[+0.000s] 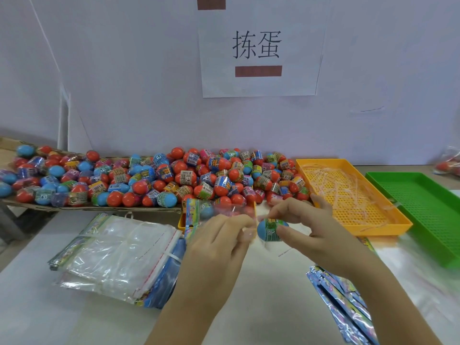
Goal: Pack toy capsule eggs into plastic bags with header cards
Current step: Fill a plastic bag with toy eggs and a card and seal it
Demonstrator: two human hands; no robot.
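- Head view: the heap of capsule eggs (174,180) runs along the back of the table on a cardboard sheet (99,208). It is by far the biggest thing here and all of it is unpacked, so most of the task looks still to be done.
- To the right lie a green tray (423,207) and an orange tray (323,161). The orange one holds loose clear strips, and no packed bag shows in either.
- A thick stack of bags (119,255) with their header cards sits at the left, waiting to be filled. A second, bluish stack (343,302) lies at the lower right.
- At the far right edge a clear bundle (448,163) with red eggs inside may be finished work, but it is too cropped to be sure.
- The left hand (219,237) pinches the mouth of the bag in hand (231,210). Its header card (193,215) points left, and a blue egg appears to sit inside already.
- The right hand (318,230) grips the blue egg (270,230) between thumb and fingers, right at the bag's mouth and not yet in.
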